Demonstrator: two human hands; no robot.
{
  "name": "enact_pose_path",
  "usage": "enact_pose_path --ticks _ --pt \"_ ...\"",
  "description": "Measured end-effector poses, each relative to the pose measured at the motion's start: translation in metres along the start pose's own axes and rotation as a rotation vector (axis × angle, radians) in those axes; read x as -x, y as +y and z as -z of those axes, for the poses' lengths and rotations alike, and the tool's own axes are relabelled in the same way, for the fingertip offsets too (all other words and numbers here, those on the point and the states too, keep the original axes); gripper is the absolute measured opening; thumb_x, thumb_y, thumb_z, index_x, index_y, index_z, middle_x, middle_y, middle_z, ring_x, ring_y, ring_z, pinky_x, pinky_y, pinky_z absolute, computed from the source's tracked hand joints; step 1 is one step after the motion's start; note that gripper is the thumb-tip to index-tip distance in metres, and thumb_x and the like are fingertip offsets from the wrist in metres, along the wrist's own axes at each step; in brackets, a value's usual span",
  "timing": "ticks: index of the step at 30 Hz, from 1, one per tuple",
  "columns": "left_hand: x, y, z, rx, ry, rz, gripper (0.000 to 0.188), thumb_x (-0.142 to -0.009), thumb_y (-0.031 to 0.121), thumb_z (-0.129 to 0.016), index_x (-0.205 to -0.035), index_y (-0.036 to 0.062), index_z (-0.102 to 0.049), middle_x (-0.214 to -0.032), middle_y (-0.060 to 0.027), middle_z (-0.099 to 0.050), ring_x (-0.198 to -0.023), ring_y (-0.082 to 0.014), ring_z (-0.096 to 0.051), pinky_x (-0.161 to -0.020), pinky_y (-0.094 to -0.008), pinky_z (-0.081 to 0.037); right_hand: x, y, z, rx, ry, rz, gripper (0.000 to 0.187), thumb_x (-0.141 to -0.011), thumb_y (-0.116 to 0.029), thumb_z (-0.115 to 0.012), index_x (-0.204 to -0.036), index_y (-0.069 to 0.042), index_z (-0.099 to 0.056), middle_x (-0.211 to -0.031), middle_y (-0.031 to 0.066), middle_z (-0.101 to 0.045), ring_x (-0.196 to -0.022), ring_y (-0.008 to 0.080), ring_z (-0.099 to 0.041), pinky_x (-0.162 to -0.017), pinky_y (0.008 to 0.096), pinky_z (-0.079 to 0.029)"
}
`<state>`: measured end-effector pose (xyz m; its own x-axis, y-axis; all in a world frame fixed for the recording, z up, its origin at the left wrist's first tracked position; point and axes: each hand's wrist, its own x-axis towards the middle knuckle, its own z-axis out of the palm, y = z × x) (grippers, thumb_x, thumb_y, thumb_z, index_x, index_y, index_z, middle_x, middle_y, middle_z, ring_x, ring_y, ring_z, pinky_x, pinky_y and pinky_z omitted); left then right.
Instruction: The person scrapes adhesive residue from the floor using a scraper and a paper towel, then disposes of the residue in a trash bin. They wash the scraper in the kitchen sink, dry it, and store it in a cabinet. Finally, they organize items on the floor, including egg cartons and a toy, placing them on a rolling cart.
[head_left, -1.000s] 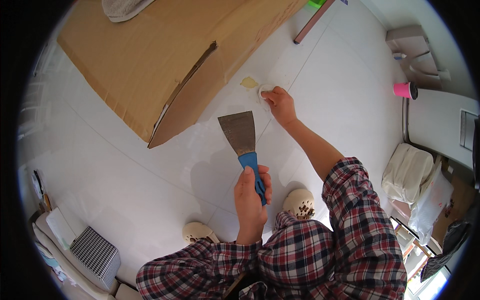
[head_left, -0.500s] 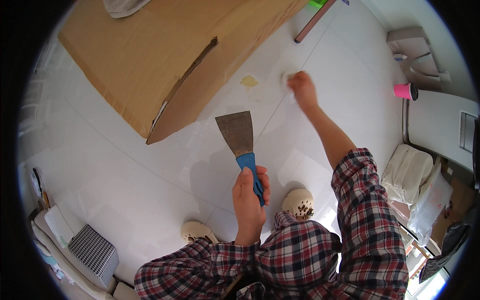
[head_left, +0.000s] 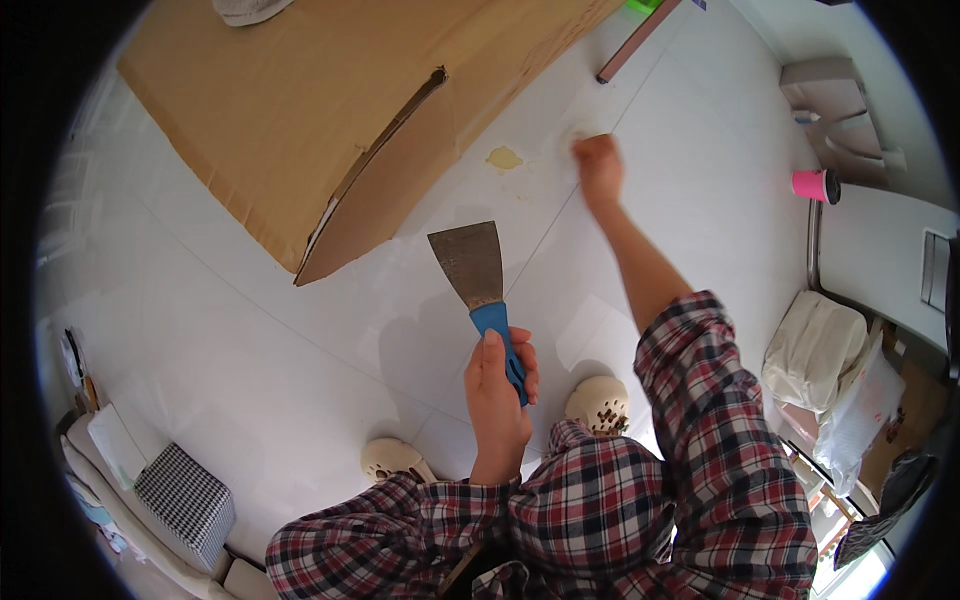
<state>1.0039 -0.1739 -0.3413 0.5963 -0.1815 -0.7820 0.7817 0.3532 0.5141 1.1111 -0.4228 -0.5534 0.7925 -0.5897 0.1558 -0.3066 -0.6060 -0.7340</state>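
My left hand [head_left: 495,385] is wrapped round the blue handle of a putty knife [head_left: 472,262], whose wide metal blade points up and away from me. Farther off, my right hand [head_left: 600,170] is closed and blurred, low over the white tiled floor. Pressed under its fingers is a crumpled white wad [head_left: 574,140], too smeared to name for certain. A yellowish patch [head_left: 504,158] lies on the floor to the left of that hand, beside the cardboard box, with fainter smudges near it.
A big cardboard box [head_left: 300,120] with a slit along its edge fills the far left. A brown metal leg [head_left: 635,42] stands beyond my right hand. To the right are a pink cup [head_left: 816,186] and a white cabinet [head_left: 880,245]; a checkered box [head_left: 187,505] sits at lower left.
My right hand has shifted slightly along the floor, up and leftward in the view, with the white wad under it. The left hand and putty knife have stayed nearly still.
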Motion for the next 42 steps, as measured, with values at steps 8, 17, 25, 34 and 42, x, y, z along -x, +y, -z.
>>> enact_pose_path --ticks 8,17,25,34,42 --pt "0.005 0.004 -0.002 -0.007 -0.016 0.003 0.036 -0.095 0.032 -0.038 -0.091 0.0000 -0.052 -0.066 -0.0051 -0.051 -0.045 -0.0090 -0.043 -0.038 -0.0214 -0.032 0.003 -0.050 -0.021 0.098 -0.144 0.064 0.004 -0.075 -0.008 -0.059 -0.078 -0.006 -0.061 -0.080 0.0141 -0.055 -0.076 0.0324 -0.056 -0.063 0.0409 -0.046" --pt "0.008 0.005 -0.004 -0.012 0.000 0.005 0.036 -0.095 0.033 -0.038 -0.091 -0.0001 -0.052 -0.067 -0.0054 -0.051 -0.045 -0.0092 -0.043 -0.039 -0.0214 -0.032 0.017 -0.050 -0.047 0.170 -0.255 0.507 0.004 -0.073 -0.008 -0.055 -0.071 -0.008 -0.059 -0.079 0.0122 -0.053 -0.077 0.0297 -0.054 -0.064 0.0397 -0.046" --pt "0.007 0.007 0.003 -0.008 0.040 -0.023 0.037 -0.095 0.033 -0.038 -0.091 0.0000 -0.052 -0.067 -0.0053 -0.051 -0.046 -0.0095 -0.043 -0.040 -0.0217 -0.032 0.029 -0.073 -0.051 0.075 -0.344 0.464 0.009 -0.075 -0.007 -0.056 -0.081 -0.008 -0.062 -0.083 0.0111 -0.053 -0.081 0.0294 -0.054 -0.068 0.0369 -0.046" --pt "0.012 0.012 0.006 -0.070 0.057 -0.066 0.038 -0.095 0.034 -0.038 -0.091 -0.0002 -0.053 -0.066 -0.0053 -0.051 -0.046 -0.0092 -0.042 -0.040 -0.0215 -0.032 0.035 -0.077 -0.064 -0.116 -0.442 0.570 0.006 -0.077 -0.007 -0.059 -0.082 -0.003 -0.058 -0.086 0.0128 -0.054 -0.085 0.0307 -0.054 -0.073 0.0363 -0.046" --pt "0.012 0.005 0.007 -0.029 0.064 -0.061 0.037 -0.095 0.034 -0.039 -0.091 0.0001 -0.053 -0.067 -0.0038 -0.051 -0.046 -0.0080 -0.042 -0.040 -0.0209 -0.031 0.027 -0.045 -0.063 0.153 -0.323 0.487 0.010 -0.075 -0.003 -0.054 -0.084 -0.004 -0.059 -0.086 0.0128 -0.055 -0.083 0.0301 -0.054 -0.070 0.0378 -0.047"
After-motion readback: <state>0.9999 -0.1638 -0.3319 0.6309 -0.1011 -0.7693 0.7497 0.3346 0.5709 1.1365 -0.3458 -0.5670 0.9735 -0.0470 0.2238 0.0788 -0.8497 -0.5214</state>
